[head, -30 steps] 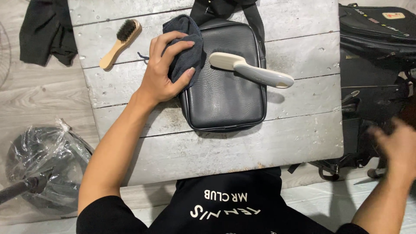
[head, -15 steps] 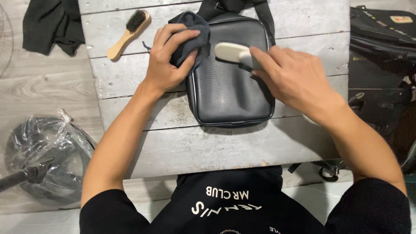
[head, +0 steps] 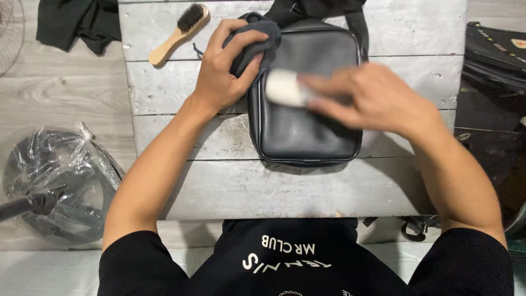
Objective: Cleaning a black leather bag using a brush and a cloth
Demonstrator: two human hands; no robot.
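— Two hands are working on the black leather bag [head: 307, 126], which is lying flat on the grey plank table [head: 181, 131], strap end pointing away from the person. What is each one doing?

— The left hand [head: 222, 77] is curling its fingers around a dark cloth [head: 253, 44] and pressing it against the bag's upper left corner. The right hand [head: 372, 98] is gripping a pale brush [head: 282, 87] by the handle, head resting on the front panel (this hand is blurring, so I cannot tell exactly how the fingers are wrapping the handle).

— So how would you judge good brushing here?

— I would say the left hand is doing the pinning, and it should be pressing down firmly enough that the bag is not sliding under the strokes. The right hand should be keeping the bristles flat to the leather rather than tilting onto an edge, and stroking lightly.

— Anything else lying about?

— A wooden brush with dark bristles [head: 179, 26] is resting near the table's far left corner, well apart from the bag. A black garment [head: 76, 22] is lying on the floor beyond it, and a plastic-wrapped fan [head: 55, 181] is sitting to the left.
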